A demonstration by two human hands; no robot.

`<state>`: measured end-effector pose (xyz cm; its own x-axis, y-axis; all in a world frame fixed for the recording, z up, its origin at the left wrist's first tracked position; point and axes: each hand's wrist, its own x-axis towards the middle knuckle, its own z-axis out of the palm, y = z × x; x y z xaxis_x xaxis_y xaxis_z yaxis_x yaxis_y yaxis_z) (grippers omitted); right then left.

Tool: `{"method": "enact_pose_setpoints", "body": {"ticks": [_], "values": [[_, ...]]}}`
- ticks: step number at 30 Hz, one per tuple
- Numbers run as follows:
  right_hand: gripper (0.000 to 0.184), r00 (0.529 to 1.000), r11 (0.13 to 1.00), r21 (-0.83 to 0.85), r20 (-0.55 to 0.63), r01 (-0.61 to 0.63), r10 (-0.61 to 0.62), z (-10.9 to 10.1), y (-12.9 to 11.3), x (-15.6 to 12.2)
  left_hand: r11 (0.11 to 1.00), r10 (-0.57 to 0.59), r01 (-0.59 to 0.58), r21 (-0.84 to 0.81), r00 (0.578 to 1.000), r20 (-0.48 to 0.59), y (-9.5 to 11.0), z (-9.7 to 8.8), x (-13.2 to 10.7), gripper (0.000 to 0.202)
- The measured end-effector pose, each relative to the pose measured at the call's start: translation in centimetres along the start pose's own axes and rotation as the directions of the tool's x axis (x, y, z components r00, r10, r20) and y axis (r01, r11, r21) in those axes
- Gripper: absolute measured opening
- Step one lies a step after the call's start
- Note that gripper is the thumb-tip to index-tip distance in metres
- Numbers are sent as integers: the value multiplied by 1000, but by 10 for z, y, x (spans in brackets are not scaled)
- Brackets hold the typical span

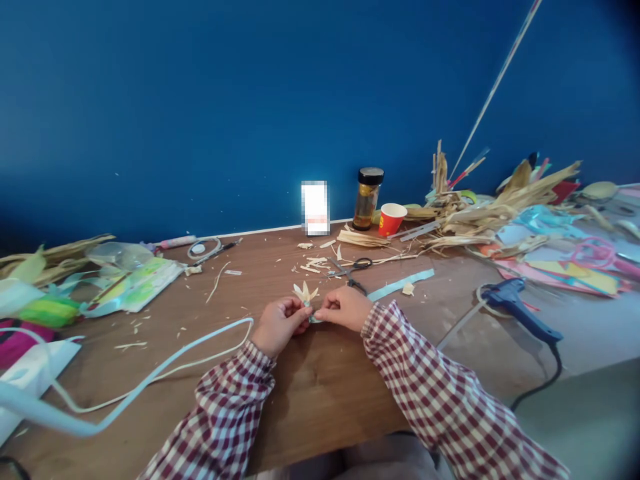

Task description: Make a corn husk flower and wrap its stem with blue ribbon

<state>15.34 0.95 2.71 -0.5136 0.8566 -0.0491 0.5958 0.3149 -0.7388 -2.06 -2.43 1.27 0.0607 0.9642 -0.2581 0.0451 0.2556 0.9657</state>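
My left hand [283,323] is closed, thumb and fingers pinching the base of a small pale corn-husk flower [306,292] with its petals pointing up. Against it, my right hand [346,309] pinches a pale blue-green strip [403,283]; a bit of the same colour shows at the flower's base, and the long part emerges beyond the right wrist. Whether it is one continuous piece is hidden by the hand. Just behind the right hand lie black-handled scissors [356,268] on the brown table [320,393].
A blue glue gun [523,308] with a cord rests at right. Dried husks [480,217] and coloured paper heap behind it. A dark-lidded jar [367,200] and red paper cup [391,220] stand near the wall. White cables [175,357] cross the left; husk scraps are scattered about.
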Motion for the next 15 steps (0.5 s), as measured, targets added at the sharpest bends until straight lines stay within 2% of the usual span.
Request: {"method": "enact_pose_setpoints", "body": {"ticks": [5, 11, 15], "values": [[21, 999, 1000, 4, 45, -26, 25, 1, -2, 0, 995, 84, -86, 54, 996, 31, -1, 5, -1, 28], [18, 999, 1000, -19, 37, -25, 25, 3, -5, 0, 961, 191, -187, 202, 981, -4, -3, 5, 0, 24], [17, 1000, 1000, -27, 4, 10, -10, 5, -4, 0, 930, 220, -197, 311, 975, -39, -6, 3, 2, 23]]}}
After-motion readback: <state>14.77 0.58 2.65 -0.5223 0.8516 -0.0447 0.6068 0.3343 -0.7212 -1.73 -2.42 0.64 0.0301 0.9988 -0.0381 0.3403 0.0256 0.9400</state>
